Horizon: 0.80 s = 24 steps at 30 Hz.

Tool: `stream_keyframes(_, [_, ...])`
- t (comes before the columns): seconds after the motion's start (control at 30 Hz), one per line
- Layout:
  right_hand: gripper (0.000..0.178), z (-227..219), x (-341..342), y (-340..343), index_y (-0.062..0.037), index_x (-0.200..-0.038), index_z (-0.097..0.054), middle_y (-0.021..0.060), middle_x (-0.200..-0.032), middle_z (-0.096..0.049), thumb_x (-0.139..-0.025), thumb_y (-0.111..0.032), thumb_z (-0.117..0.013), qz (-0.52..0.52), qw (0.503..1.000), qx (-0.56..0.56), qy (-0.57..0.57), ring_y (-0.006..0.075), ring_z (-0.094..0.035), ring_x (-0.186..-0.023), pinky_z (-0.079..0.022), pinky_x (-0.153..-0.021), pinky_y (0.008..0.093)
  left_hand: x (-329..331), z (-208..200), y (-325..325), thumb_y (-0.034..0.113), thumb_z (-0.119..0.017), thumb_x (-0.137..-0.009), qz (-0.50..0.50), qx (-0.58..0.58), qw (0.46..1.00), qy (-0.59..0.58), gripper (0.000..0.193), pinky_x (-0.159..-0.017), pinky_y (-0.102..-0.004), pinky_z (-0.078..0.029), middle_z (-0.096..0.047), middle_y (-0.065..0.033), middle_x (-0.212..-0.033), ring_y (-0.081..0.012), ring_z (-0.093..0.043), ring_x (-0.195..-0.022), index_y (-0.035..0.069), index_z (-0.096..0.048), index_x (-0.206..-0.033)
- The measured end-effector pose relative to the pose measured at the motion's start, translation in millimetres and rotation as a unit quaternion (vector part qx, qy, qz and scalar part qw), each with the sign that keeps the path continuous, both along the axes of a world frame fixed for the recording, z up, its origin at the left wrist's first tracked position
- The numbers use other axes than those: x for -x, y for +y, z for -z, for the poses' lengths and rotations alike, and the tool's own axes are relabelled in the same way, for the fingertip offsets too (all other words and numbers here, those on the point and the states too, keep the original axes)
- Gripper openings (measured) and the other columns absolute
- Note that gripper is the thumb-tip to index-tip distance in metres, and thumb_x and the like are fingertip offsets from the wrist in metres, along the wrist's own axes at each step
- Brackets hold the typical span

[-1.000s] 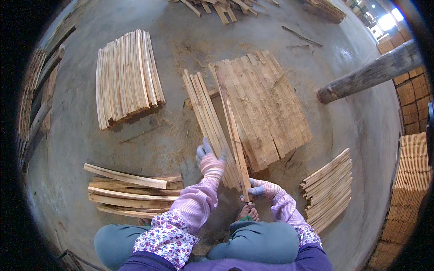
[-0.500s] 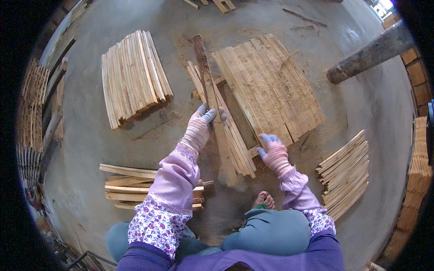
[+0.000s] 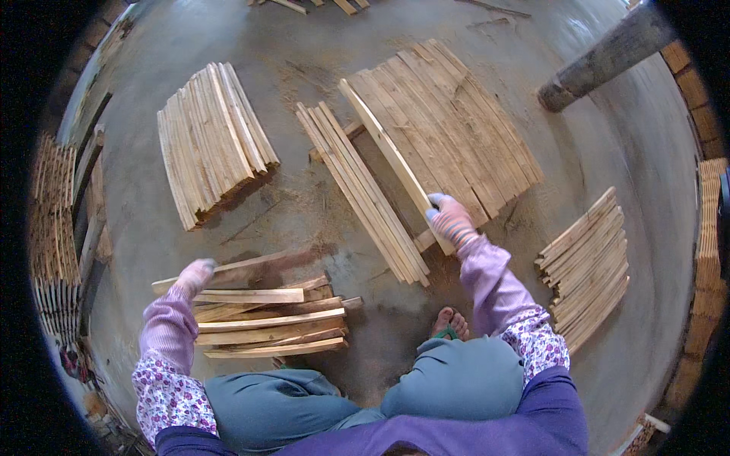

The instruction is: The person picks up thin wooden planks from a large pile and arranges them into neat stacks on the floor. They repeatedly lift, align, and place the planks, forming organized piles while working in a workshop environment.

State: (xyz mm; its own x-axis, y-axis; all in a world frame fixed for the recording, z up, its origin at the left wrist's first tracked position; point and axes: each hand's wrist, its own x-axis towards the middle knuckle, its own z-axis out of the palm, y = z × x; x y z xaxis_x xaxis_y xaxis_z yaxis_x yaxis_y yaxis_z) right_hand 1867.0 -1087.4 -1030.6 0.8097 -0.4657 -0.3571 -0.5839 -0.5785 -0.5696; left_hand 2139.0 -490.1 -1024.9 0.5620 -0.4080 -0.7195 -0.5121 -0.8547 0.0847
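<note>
My left hand (image 3: 196, 275), in a striped glove, is closed on a wooden plank (image 3: 255, 264) with a brown, motion-blurred far end. This plank lies over the back of a loose stack of strips (image 3: 274, 325) at the lower left. On the right, my right hand (image 3: 452, 218), also gloved, grips the near end of a pale plank (image 3: 388, 148). That plank stands tilted on its edge along the left side of a wide layer of planks (image 3: 449, 121). To its left, several narrow strips (image 3: 361, 190) lie side by side across wooden bearers (image 3: 426, 240).
A neat bundle of strips (image 3: 213, 140) lies at the upper left, another pile (image 3: 585, 266) at the right. A round grey post (image 3: 601, 64) rises at the upper right. Stacked wood lines both sides. Sawdust is scattered on the concrete floor (image 3: 304, 38).
My left hand has carried its plank from the middle to the lower-left stack. My right hand has taken hold of the pale plank, now tilted up on its edge.
</note>
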Motion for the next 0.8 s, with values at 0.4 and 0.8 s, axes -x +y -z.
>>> stream_keyframes(0.4, [0.079,-18.9,22.2,-12.3,-0.0099,-0.151,-0.041,0.0139,-0.126,-0.065,-0.081,-0.016,-0.078,-0.009,0.957,-0.279,-0.077,0.0295,-0.064,-0.113,-0.048,-0.103,0.0382,57.2,9.6,-13.9,0.019,-0.06,-0.088,-0.049,-0.141,0.984,-0.099,0.059,-0.108,-0.0447,-0.043,-0.054,-0.0179,-0.139,-0.0368,-0.05,-0.131,0.013,-0.044,-0.144])
stream_keyframes(0.8, [0.053,11.1,14.6,-30.6,-0.0031,-0.128,-0.066,0.0114,-0.116,-0.071,-0.104,-0.047,-0.046,0.183,0.871,-0.457,0.006,0.0203,-0.066,-0.101,-0.051,-0.09,0.0314,139.1,42.1,-327.9,0.039,-0.065,-0.092,-0.209,0.269,0.937,0.076,0.084,-0.109,-0.0449,-0.041,-0.053,-0.0299,-0.14,-0.0421,-0.053,-0.13,0.009,-0.022,-0.157])
